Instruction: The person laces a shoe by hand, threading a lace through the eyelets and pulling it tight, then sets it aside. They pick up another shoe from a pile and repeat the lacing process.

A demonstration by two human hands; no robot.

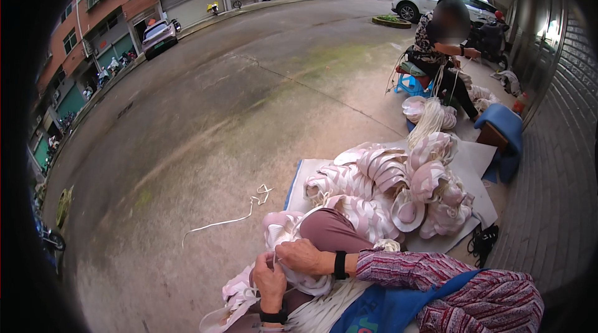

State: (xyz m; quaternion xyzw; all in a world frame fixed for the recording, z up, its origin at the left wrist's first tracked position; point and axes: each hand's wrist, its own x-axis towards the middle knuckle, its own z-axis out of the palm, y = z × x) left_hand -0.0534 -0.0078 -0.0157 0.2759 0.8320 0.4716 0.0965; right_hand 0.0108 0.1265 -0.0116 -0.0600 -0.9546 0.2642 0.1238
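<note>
My left hand (270, 282) and my right hand (301, 257) meet over my lap, fingers pinched. Between their fingertips runs a thin white shoelace (276, 259), partly hidden by the fingers. Right beside them on my lap is a pink and white shoe upper (314, 284), mostly covered by my right hand. Another upper (280, 228) sits just beyond my hands, against my knee. Below the left hand lies one more pale pink upper (232, 299). A bundle of white laces (327, 308) spreads across my lap, next to a blue apron (377, 308).
A pile of pink and white uppers (380, 171) rests on a pale sheet (483, 171) beyond my knee. One loose lace (233, 220) lies on the concrete. Farther off, a seated person (430, 46) handles laces near a blue-draped stool (504, 130). A ribbed shutter (560, 115) stands at right.
</note>
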